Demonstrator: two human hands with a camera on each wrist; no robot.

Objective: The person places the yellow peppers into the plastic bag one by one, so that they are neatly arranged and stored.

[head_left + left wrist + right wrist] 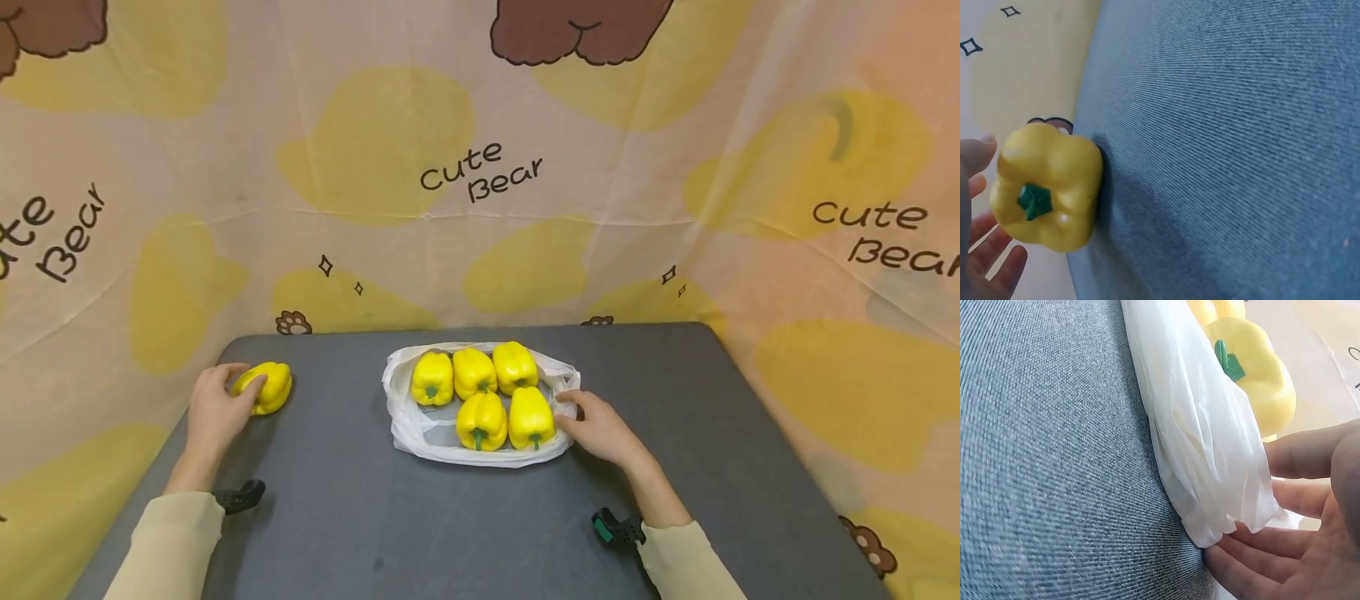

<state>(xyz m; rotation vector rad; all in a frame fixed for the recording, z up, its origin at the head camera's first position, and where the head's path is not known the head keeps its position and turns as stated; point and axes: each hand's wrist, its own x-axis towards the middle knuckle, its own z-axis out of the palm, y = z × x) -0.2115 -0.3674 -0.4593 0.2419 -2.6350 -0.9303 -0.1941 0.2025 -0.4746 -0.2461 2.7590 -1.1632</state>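
Note:
A yellow bell pepper lies on the table's far left. My left hand is around its left side, thumb overlapping it in the head view. In the left wrist view the bell pepper's green stem faces the camera, and the fingers are spread loosely beside and behind it. At mid-table a white plastic bag lies with its mouth spread wide, several yellow bell peppers inside. My right hand holds the bag's right rim between thumb and fingers, as the right wrist view shows.
The dark grey cloth-covered table ends at a patterned fabric backdrop, which also runs along both sides. Black straps with small devices sit on both wrists, including the left wrist strap.

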